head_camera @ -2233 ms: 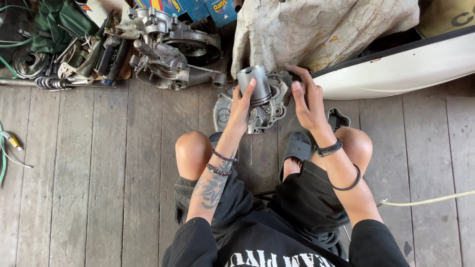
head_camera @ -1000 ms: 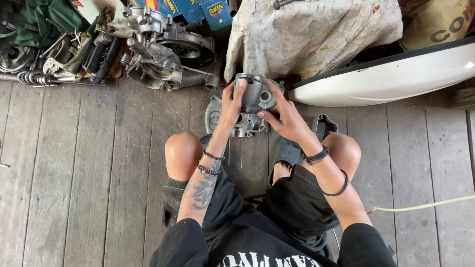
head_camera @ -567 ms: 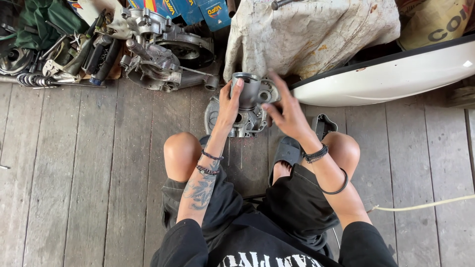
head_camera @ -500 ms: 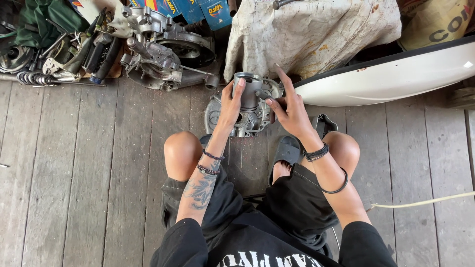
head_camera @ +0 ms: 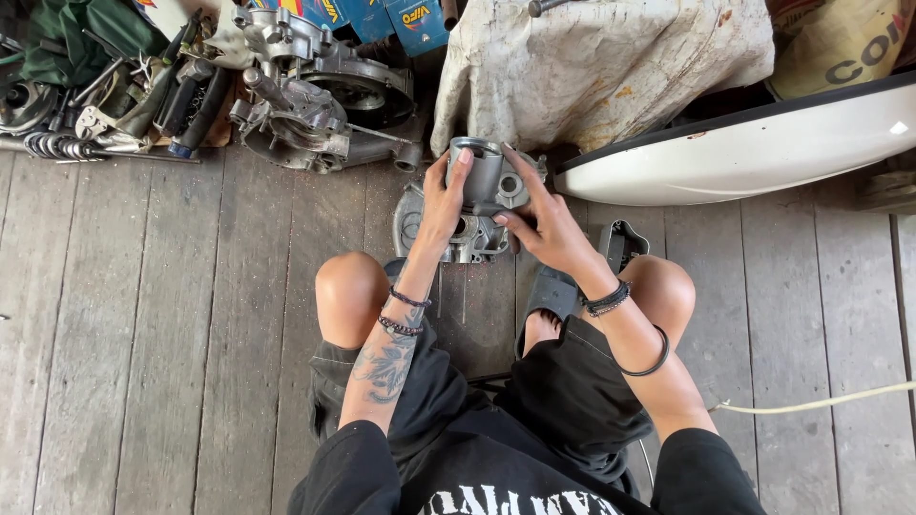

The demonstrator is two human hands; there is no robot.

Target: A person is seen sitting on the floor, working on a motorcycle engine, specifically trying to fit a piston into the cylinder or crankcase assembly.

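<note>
Knees bracket the grey wooden plank floor (head_camera: 191, 315), where left hand (head_camera: 441, 205) and right hand (head_camera: 539, 224) close round a grey cylindrical metal sleeve (head_camera: 477, 170), steadying it upright on a silver cast-metal engine casing (head_camera: 458, 229), beyond which lies a stained pale cloth bundle (head_camera: 601, 67).

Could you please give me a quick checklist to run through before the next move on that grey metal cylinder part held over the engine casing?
1. Left hand gripping the grey cylinder part: ok, fingers wrap its left side.
2. Right hand supporting it: ok, fingers touch its right side and base.
3. Cylinder seated on the engine casing below: cannot tell, hands hide the joint.
4. Casing resting flat on the wooden floor: ok.
5. Room around the work: not ok, the white curved panel and the other engine block lie close by.
</note>
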